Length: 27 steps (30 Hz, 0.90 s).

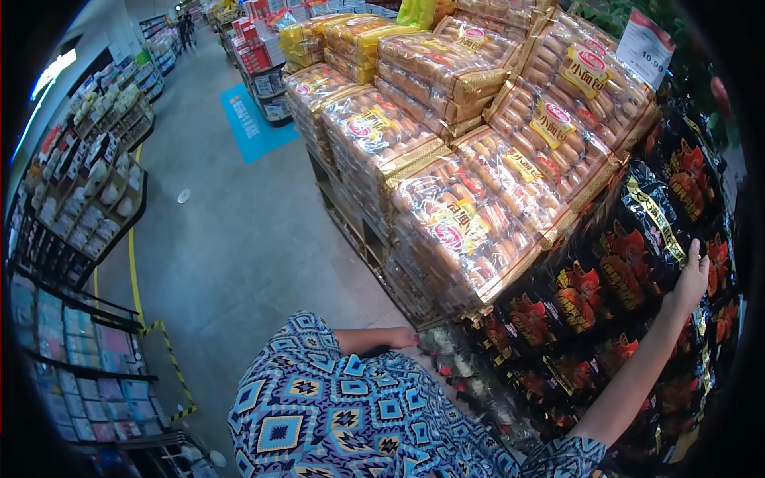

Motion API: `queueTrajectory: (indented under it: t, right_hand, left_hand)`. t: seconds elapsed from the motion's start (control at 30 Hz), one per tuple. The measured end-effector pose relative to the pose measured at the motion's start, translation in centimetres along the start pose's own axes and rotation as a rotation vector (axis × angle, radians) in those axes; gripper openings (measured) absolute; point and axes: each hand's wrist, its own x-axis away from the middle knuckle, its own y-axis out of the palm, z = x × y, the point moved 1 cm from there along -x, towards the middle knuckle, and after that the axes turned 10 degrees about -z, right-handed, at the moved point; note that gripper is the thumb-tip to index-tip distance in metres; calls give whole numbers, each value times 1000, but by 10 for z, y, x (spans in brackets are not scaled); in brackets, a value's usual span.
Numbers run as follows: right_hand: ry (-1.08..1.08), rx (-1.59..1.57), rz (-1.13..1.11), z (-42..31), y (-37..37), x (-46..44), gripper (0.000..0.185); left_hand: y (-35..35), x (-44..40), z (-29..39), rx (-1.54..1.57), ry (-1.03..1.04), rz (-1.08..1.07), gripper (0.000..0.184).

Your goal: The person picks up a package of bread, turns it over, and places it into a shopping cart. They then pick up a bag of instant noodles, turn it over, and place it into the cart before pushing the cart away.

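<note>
My right hand [692, 279] reaches out to the right, against a stack of black snack bags [625, 267] with red and orange prints. Its fingers are stretched over the face of a bag and touch it, apparently without gripping. Lower in the middle, my left hand [402, 338] is beside the base of the display, close to some clear-wrapped packs [446, 358]. The fingers there look curled in, and anything inside them is hidden. Between and above my hands are piled packs of small bread rolls [466, 227] in clear and gold wrapping.
A price sign [644, 49] stands above the bread. Yellow packs [358, 36] top the far end of the pile. Along the left run shelves [96, 199] of goods, with yellow-black floor tape [177, 370] beside them. A blue floor sticker [253, 123] lies in the aisle.
</note>
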Motion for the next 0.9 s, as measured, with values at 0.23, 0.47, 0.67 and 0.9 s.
queueTrajectory:
  t: [0.23, 0.47, 0.67, 0.9]
  right_hand:
    - [-164, -66, 10, -46, 12, 36, 38]
    - [-534, 457, -55, -57, -65, 55, 43]
    - [51, 122, -72, -51, -104, 99, 46]
    - [-108, -267, -551, -38, 21, 265, 26]
  left_hand:
    - [-37, 27, 202, 423, 292, -339, 42]
    - [-77, 94, 346, 779, 562, -532, 43]
    - [-81, 125, 382, 1555, 663, -1097, 57]
    - [-32, 55, 319, 1613, 675, -936, 56]
